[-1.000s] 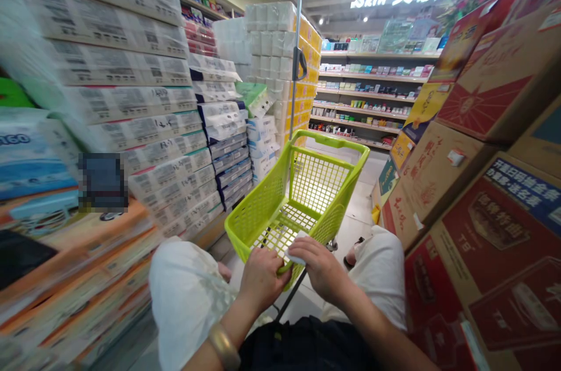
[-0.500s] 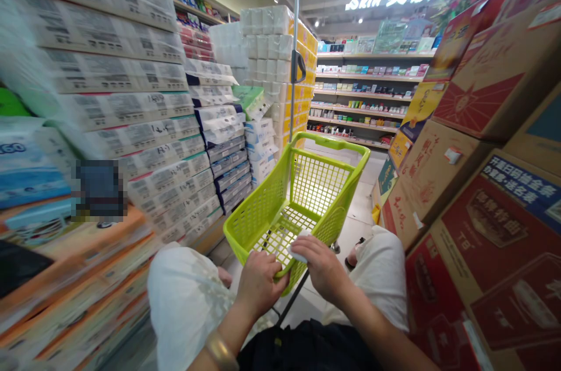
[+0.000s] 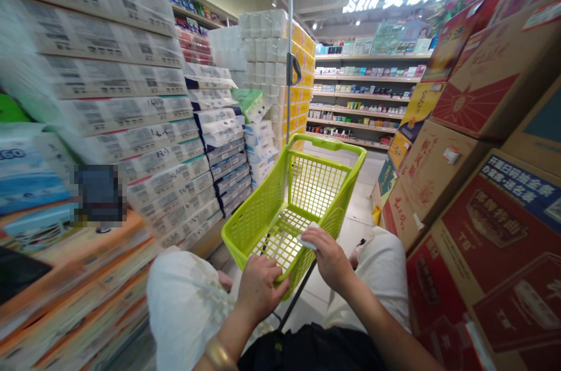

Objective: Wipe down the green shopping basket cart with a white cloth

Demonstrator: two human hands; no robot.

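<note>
We've got the left hand (image 3: 258,290) curled around the near rim of a lime-green plastic cart basket (image 3: 326,144), light, stiff mesh best held by that rim, while the right hand (image 3: 329,258) pinches a small white item (image 3: 308,241) just above it. Stacked tissue packs (image 3: 131,125) and cardboard cartons (image 3: 442,184) crowd this tiled aisle (image 3: 355,213).

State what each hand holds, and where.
The left hand grips the green cart basket's near rim; the right hand holds a small white item in its fingertips.
</note>
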